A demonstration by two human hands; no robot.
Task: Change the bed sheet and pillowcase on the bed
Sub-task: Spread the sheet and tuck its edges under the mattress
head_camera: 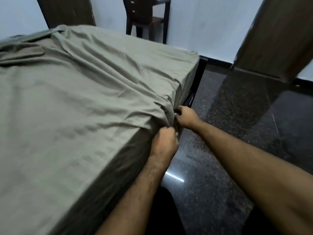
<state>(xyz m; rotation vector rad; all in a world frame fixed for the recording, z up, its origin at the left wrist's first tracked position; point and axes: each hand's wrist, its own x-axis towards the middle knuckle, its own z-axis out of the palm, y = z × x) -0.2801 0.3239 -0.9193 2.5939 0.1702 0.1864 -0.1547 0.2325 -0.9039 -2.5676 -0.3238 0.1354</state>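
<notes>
An olive-green bed sheet [76, 99] covers the mattress and hangs over its right side. At that side edge my left hand [165, 143] grips a bunch of the sheet with curled fingers. My right hand [185, 116] grips the same gathered fold a little farther along the edge. Creases run from the two hands up across the bed. More green cloth lies rumpled at the far left [20, 48] of the bed. The dark bed frame [199, 77] shows below the hanging sheet.
A dark polished floor [220, 167] runs along the bed's right side. A brown chair [149, 17] stands against the white wall beyond the bed. A wooden door [274, 36] stands ajar at the right, and a dark headboard panel [67, 11] rises behind the bed.
</notes>
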